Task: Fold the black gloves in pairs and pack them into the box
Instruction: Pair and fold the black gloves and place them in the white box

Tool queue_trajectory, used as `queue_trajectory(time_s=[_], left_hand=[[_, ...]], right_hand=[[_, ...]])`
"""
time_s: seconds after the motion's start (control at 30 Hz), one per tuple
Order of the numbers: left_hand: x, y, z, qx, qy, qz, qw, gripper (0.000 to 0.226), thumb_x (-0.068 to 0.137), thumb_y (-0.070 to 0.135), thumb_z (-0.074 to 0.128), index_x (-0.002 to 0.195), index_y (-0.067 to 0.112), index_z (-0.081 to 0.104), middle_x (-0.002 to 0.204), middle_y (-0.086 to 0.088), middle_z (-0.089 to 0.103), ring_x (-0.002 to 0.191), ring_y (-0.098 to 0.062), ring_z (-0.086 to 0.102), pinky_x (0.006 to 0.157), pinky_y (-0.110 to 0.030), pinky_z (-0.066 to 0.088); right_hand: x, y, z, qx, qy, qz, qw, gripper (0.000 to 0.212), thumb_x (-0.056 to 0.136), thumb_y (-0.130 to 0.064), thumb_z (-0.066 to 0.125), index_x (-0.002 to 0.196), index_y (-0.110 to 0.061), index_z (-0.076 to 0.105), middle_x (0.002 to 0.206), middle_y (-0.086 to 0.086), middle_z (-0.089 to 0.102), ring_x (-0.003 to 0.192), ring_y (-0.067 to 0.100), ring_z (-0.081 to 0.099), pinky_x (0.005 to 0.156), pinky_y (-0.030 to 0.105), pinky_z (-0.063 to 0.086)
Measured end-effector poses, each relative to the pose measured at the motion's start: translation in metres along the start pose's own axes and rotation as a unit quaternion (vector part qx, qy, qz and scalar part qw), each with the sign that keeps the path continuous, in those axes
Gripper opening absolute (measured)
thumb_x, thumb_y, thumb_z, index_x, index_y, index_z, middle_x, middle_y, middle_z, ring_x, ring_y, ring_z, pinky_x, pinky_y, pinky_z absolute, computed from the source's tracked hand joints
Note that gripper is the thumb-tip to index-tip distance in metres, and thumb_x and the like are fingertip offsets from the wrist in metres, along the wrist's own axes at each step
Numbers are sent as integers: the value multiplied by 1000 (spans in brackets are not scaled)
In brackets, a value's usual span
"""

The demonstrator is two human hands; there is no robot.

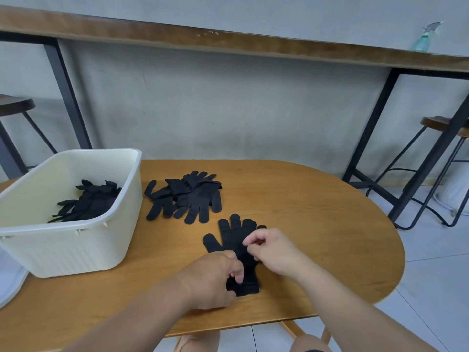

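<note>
A black glove (231, 240) lies flat on the wooden table (317, 224), fingers pointing away from me. My left hand (215, 280) has curled fingers on its cuff end and seems to pinch the fabric. My right hand (271, 247) hovers over the glove's palm with fingers curled; whether it pinches cloth is unclear. A loose pile of black gloves (185, 196) sits further back. The cream plastic box (76, 240) at the left holds several black gloves (86, 201).
The table's rounded edge falls away at the right, over a tiled floor. Behind it runs a long wooden counter on black legs (68, 97), with stools (436, 123) at both sides and a spray bottle (426, 36) on top.
</note>
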State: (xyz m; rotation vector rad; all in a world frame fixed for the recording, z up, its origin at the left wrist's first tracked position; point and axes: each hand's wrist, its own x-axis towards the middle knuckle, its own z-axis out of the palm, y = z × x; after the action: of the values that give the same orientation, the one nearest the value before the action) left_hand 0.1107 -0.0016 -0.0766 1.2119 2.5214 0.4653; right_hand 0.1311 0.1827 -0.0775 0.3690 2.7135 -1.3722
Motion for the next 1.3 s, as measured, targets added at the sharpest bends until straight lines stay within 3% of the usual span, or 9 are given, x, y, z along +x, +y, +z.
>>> queue_trajectory(time_s=[0.1,0.27,0.4,0.47,0.67,0.87,1.0,1.17,1.3], left_hand=[[1,3,2,10,4,0,1000,20,84,30,65,103,32,60,104,18,45,98,-8,49,87,-26,48],[3,3,-1,-1,-15,-10,1000,21,82,29,66,103,29,61,106,15,48,98,-11,51,87,-29,49],[8,3,-7,-13,-44,-21,999,24,82,27,68,105,26,63,109,10,50,100,-14,53,88,-32,50],[9,1,-8,-26,-50,-26,998,25,81,27,69,105,25,64,110,10,51,101,-14,53,89,-33,50],[9,-4,-7,-54,-50,-29,997,25,80,29,73,104,26,65,109,11,51,100,-12,52,90,-32,49],[5,-8,-3,-95,-19,-29,995,23,80,27,73,102,28,66,109,13,52,100,-7,51,82,-20,44],[3,-10,0,-101,-7,-21,995,21,80,28,74,100,29,66,107,14,52,99,-5,51,81,-18,43],[4,-9,0,-89,-7,-21,996,22,79,30,75,99,30,65,106,15,51,97,-5,50,84,-21,46],[5,-9,0,-73,-3,-17,997,23,78,32,74,98,33,63,105,15,50,97,-5,50,86,-24,47]], right_hand=[[21,0,-4,-14,77,22,997,7,94,-24,60,93,-28,66,84,-8,64,78,13,62,71,25,51],[69,0,-2,-69,124,68,987,32,96,-34,56,124,-21,62,123,0,64,109,21,61,90,31,50],[85,-2,4,-128,140,58,980,12,93,-32,59,92,-30,71,102,-6,70,88,16,64,70,26,49],[88,-1,3,-104,151,59,981,22,93,-25,59,74,-29,67,87,-7,69,78,15,61,65,26,47],[88,3,2,-85,154,55,983,13,93,-29,59,86,-27,69,88,-7,68,80,14,62,62,25,45],[91,1,5,-104,140,43,984,22,94,-23,59,75,-26,69,84,-5,68,70,10,59,52,21,41],[88,12,5,-108,188,46,975,19,94,-26,59,78,-25,69,98,1,67,73,15,62,58,26,46],[61,3,2,-161,187,-13,969,13,95,-33,57,103,-26,64,109,-5,51,83,13,55,68,26,43],[15,-13,3,-119,35,-102,987,14,88,-23,63,77,-28,69,95,-7,61,82,9,58,72,22,48]])
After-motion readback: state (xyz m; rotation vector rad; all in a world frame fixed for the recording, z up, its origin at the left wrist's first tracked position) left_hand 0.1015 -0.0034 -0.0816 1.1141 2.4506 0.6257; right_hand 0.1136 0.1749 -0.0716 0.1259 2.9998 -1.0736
